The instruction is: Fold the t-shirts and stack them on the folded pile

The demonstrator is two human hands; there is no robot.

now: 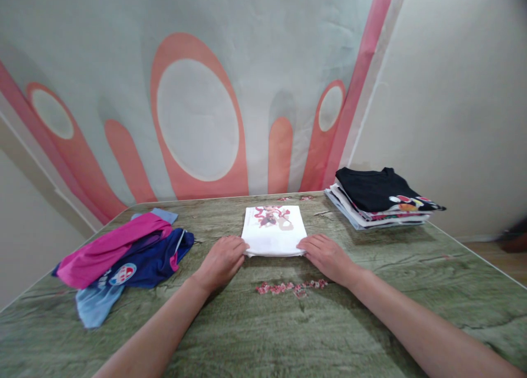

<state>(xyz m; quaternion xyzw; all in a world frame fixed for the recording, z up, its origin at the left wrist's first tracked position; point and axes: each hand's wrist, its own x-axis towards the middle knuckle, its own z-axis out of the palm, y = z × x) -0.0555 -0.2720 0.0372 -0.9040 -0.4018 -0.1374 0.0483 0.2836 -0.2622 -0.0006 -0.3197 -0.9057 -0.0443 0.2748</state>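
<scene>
A white T-shirt (274, 242), folded into a compact rectangle, lies at the middle of the table with a red and pink print facing up. My left hand (224, 261) pinches its near left corner. At the near right corner, my right hand (327, 257) grips the cloth in the same way, fingers on top. Both thumbs are mostly hidden.
To the right stands a stack of folded shirts, a black T-shirt (370, 190) on top. Crumpled pink, navy and light-blue clothes (140, 271) lie at the left. The wood-patterned table (263, 334) reaches back to a painted wall (263, 82).
</scene>
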